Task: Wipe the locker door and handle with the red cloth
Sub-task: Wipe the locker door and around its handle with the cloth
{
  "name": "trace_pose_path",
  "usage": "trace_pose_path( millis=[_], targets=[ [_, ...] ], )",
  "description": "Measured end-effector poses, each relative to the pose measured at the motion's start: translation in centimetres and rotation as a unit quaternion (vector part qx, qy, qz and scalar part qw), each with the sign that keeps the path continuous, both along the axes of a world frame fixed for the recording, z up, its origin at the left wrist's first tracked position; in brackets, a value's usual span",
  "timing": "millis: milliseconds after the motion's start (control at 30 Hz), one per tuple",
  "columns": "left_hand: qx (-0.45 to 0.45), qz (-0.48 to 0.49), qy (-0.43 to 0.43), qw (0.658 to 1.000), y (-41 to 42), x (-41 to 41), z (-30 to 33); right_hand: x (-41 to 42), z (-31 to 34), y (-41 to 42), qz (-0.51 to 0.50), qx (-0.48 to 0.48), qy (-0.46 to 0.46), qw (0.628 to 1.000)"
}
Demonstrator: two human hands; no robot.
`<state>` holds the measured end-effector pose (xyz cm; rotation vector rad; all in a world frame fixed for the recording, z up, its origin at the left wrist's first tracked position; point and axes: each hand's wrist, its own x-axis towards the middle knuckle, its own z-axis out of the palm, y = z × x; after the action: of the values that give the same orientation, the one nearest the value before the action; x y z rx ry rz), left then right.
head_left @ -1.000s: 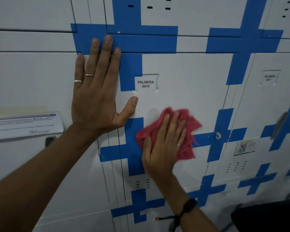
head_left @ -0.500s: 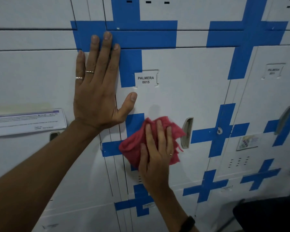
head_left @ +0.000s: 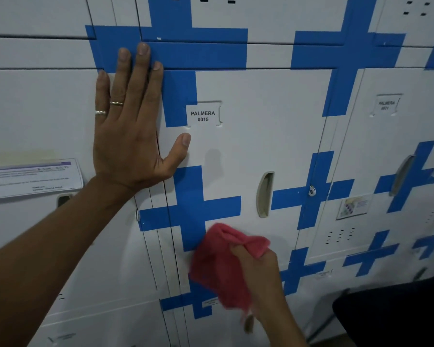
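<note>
The right hand (head_left: 258,269) clenches the red cloth (head_left: 221,266), soft, light and bunched, so most fabric hangs loose below the fist, while the left hand (head_left: 130,126) lies flat and grasps nothing.

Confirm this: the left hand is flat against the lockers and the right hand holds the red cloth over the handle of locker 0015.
Not quite. In the head view the right hand holds the red cloth below the handle, which is uncovered. The left hand is indeed flat against the lockers.
</note>
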<state>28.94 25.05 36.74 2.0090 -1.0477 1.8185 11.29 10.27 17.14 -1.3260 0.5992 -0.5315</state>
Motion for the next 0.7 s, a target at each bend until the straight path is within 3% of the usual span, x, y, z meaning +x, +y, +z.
trace_pose_path(
  millis=[67,133,267,367,500,700],
  targets=[
    [0.001,0.002,0.0,1.0,0.0,0.1,0.1,-1.2,-0.8,-1.2,-0.033,0.082,0.053,0.995],
    [0.0,0.003,-0.001,1.0,0.0,0.1,0.0,-1.7,-0.1,-1.8,-0.125,0.088,0.015,0.988],
    [-0.004,0.005,-0.001,1.0,-0.1,0.0,-0.1,-2.7,4.2,-1.9,-0.232,-0.082,-0.104,0.964],
    [-0.004,0.009,-0.002,1.0,0.0,0.0,0.0,-1.5,6.2,-2.0,-0.252,-0.215,-0.153,0.931],
    [-0.004,0.011,0.003,1.0,0.0,0.1,-0.1,0.5,6.4,-2.6,-0.263,-0.321,-0.116,0.902],
    [-0.007,0.011,-0.001,1.0,0.0,0.1,-0.1,1.0,4.7,-3.4,-0.225,-0.387,-0.074,0.891]
  ],
)
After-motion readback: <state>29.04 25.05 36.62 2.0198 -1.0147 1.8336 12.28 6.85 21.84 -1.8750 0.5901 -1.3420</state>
